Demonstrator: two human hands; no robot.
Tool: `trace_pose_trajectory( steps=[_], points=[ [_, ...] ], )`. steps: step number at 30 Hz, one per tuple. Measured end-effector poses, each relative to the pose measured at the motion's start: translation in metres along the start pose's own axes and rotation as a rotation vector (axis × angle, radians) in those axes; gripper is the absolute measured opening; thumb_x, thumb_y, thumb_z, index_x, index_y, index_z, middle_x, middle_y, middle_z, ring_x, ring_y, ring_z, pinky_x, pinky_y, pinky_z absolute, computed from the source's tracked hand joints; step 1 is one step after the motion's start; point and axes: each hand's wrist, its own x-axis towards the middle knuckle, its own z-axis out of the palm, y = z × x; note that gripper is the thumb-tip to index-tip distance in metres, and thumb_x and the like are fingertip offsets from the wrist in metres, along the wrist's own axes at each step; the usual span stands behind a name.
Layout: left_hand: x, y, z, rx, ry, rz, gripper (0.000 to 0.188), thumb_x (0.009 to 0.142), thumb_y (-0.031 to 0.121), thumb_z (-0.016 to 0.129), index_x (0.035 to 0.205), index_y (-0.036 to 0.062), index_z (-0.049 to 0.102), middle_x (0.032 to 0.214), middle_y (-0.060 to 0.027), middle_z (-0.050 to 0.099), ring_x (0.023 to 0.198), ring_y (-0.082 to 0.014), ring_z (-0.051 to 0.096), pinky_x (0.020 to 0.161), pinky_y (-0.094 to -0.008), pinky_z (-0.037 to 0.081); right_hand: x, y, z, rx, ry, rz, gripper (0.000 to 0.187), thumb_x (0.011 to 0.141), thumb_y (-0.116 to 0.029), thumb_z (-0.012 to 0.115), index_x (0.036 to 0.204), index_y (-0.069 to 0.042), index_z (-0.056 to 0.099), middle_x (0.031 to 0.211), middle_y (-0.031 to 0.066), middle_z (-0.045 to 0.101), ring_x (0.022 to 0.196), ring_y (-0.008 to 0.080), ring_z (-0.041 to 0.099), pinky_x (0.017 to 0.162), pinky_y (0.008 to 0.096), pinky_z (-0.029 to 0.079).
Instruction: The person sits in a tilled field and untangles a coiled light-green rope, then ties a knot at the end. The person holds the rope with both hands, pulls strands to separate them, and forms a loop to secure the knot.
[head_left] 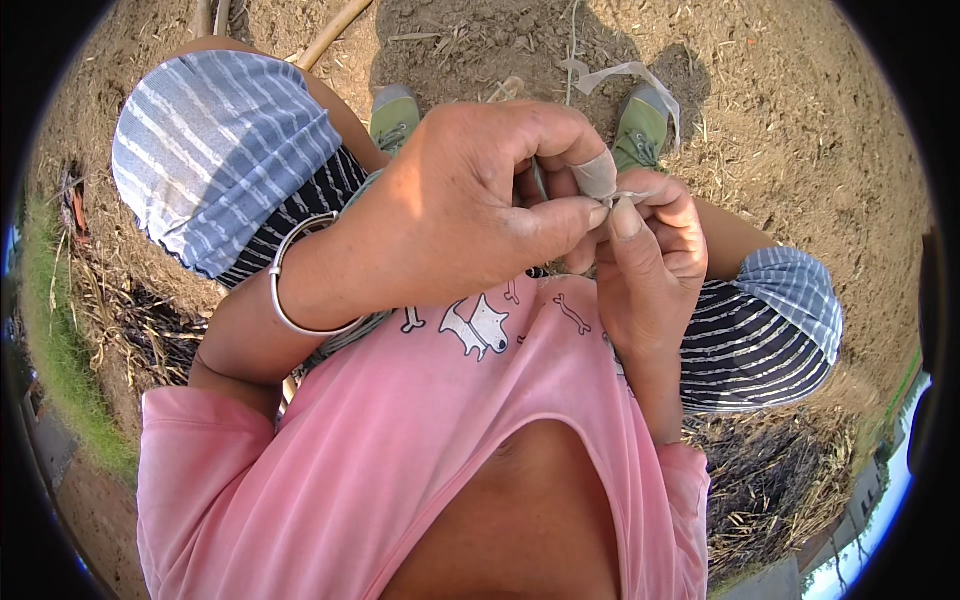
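In front of my pink shirt, both hands meet with fingertips pinched together. My left hand (500,185) has thumb and forefinger closed at a thin, pale strip (597,176), which lies across the forefinger's tip. Against the other side of the same strip, my right hand (652,245) presses thumb and forefinger, beside the left thumb. Whether a knot or a twist lies between the fingertips is too small to tell. A thin, pale cord (572,50) runs down behind the hands from the top edge.
A loose whitish strip (640,72) stretches by my right green shoe (642,128); the left shoe (394,118) is further left. Wooden sticks (335,32) lie on dry, straw-strewn soil (790,130). Grass (75,370) grows at far left, dry stalks (770,480) at lower right.
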Motion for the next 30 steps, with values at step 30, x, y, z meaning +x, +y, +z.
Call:
trace_pose_trajectory(
  steps=[30],
  points=[
    [0.0011, -0.0007, -0.0018, 0.018, -0.055, -0.086, 0.016, 0.088, 0.0, 0.066, 0.103, -0.004, 0.063, 0.086, -0.0039, 0.066, 0.075, -0.0042, 0.06, 0.061, -0.0178, 0.048, -0.0053, -0.0056, 0.0015, -0.177, 0.072, 0.075, 0.005, 0.093, -0.004, 0.057, 0.095, 0.0, 0.055, 0.076, 0.0057, 0.061, 0.056, 0.0079, 0.053, 0.05, 0.0198, 0.041]
  ],
)
